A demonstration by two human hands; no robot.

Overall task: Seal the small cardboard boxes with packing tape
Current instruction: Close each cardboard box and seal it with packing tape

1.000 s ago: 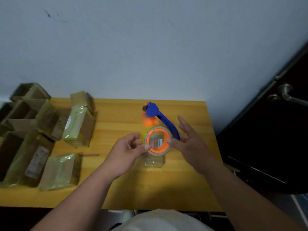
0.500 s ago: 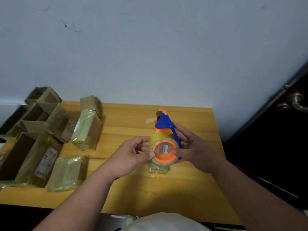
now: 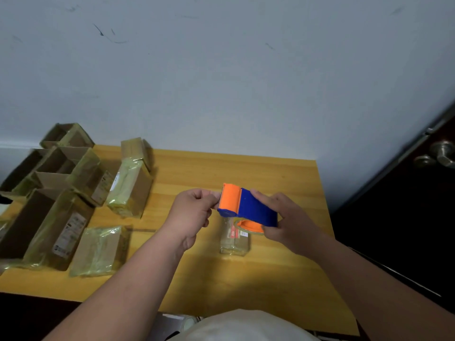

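A wooden table [image 3: 283,173] is seen with several cardboard boxes [image 3: 61,230] grouped well left of the fingers; their white labels are too blurred to be read. 1 small taped box [image 3: 234,242] lies just below both hands. 1 blue-and-orange tape dispenser [image 3: 248,207] is gripped by the right hand [image 3: 288,217], fingers curled round it. The left hand [image 3: 194,212] is pinched at its orange end.

Matt plastic tape dispenser [image 3: 248,206]; smooth wooden table [image 3: 283,274]; glossy tape-wrapped cardboard boxes [image 3: 98,251].
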